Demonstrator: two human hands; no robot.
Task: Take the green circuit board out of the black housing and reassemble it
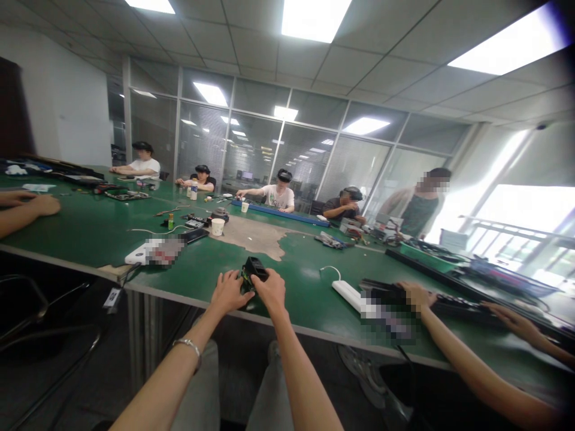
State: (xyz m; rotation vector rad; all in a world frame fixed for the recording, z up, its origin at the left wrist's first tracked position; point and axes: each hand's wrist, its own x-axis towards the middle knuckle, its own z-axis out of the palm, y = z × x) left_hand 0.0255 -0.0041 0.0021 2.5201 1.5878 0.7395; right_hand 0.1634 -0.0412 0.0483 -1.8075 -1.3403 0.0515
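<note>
A small black box-shaped device (256, 265) with a hollow-looking top is between my hands, just above the front edge of the green table. Greenish parts, perhaps a circuit board, show at its left side; its exact kind is unclear. My right hand (272, 291) grips the device from the right, thumb across its near face. On the left, my left hand (228, 291) has its fingers curled against the greenish side, thumb pointing toward the device. Its fingertips are partly hidden, and a bracelet (188, 346) circles that wrist.
The green table (188, 275) bears a paper cup (218, 226), a white power strip (348, 294) to the right and another power strip (137, 254) to the left. A co-worker's hand (417, 297) rests on a long black part at right. Several people sit across the table.
</note>
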